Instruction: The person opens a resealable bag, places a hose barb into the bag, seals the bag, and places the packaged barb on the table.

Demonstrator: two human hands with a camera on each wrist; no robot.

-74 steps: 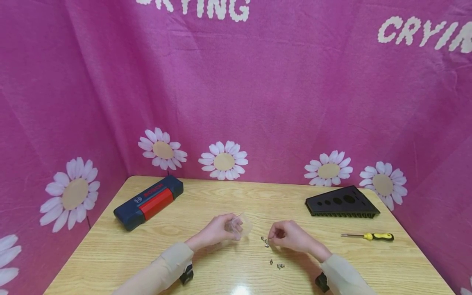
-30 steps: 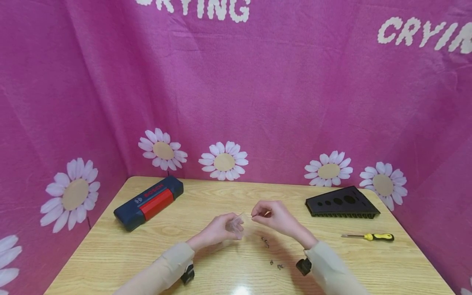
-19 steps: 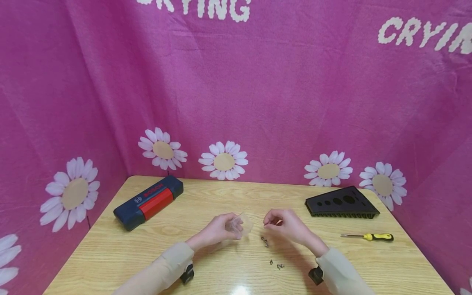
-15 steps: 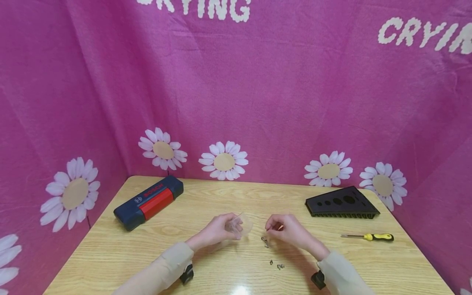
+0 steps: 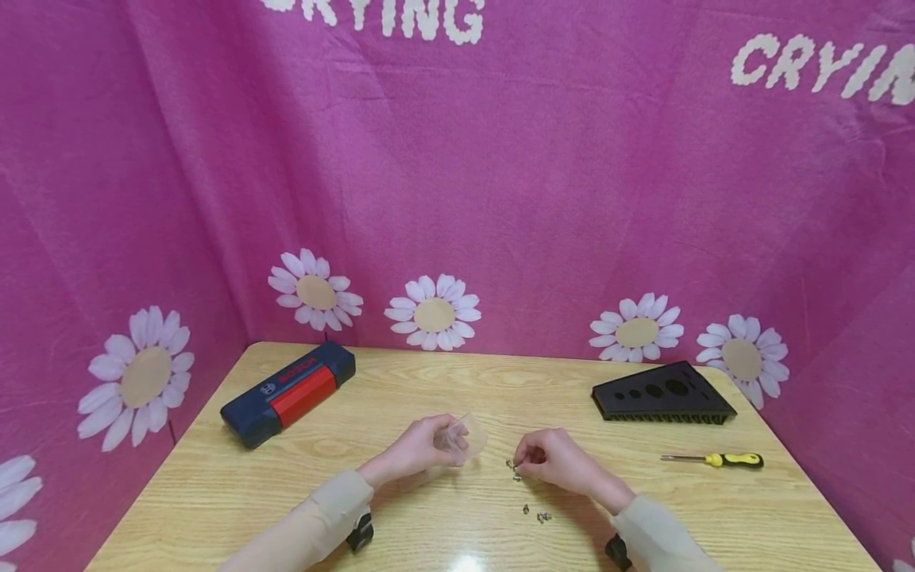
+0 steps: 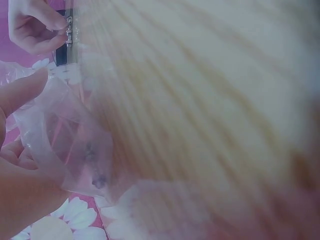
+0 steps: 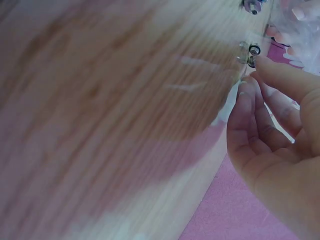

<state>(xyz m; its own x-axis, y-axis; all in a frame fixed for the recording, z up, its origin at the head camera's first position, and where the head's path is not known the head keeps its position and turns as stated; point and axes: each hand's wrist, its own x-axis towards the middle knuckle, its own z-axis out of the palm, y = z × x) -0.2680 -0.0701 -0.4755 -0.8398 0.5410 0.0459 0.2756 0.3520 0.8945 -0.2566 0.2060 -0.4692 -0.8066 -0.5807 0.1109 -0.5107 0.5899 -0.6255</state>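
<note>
Left hand [image 5: 418, 449] grips a clear plastic bag [image 5: 468, 437] mid-surface, a few screws already inside; right hand [image 5: 554, 459] pinches at a screw cluster [image 5: 513, 467] beside it; more loose screws [image 5: 538, 513] remain toward the near edge

A light wooden table [image 5: 214, 492] with a visible grain stands in a corner closed off by magenta cloth [image 5: 500, 175] hung as walls on three sides. The cloth is printed with white daisies [image 5: 434, 311] along its lower edge and with white lettering [image 5: 815, 59] near the top, cut off by the frame so the full word is hard to make out. A bright spot of light [image 5: 468, 562] glares on the table's near edge.
</note>
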